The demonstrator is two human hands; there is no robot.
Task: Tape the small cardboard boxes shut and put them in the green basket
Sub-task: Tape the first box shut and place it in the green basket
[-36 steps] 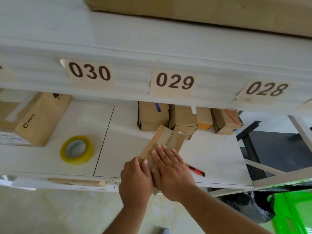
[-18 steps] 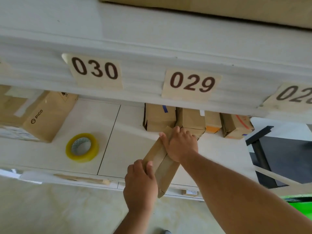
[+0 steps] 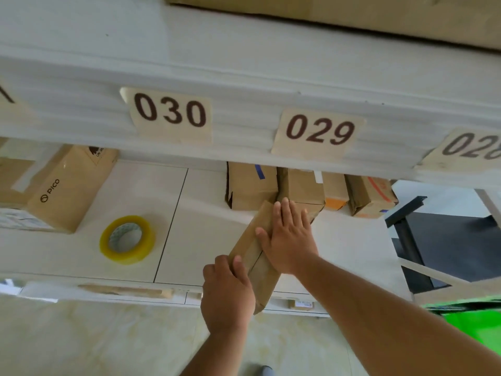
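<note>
A long small cardboard box (image 3: pixel 252 248) lies slanted on the white shelf (image 3: pixel 206 240), its near end past the shelf's front edge. My left hand (image 3: pixel 227 294) grips that near end, thumb on top. My right hand (image 3: pixel 287 237) lies flat on the box's top with straight fingers, pressing it. A roll of yellowish clear tape (image 3: pixel 127 240) lies on the shelf to the left. Several small cardboard boxes (image 3: pixel 301 188) stand in a row at the back of the shelf. A corner of the green basket (image 3: pixel 471 327) shows at the lower right.
A larger PICO-marked box (image 3: pixel 65 191) sits at the shelf's left. An upper shelf edge with labels 030, 029, 028 (image 3: pixel 317 131) overhangs the work area. A dark table frame (image 3: pixel 406 218) stands to the right. Pale floor lies below.
My right hand slid back along the box from its far end toward the middle and now lies flat. The view shifted slightly closer; the left hand keeps its grip.
</note>
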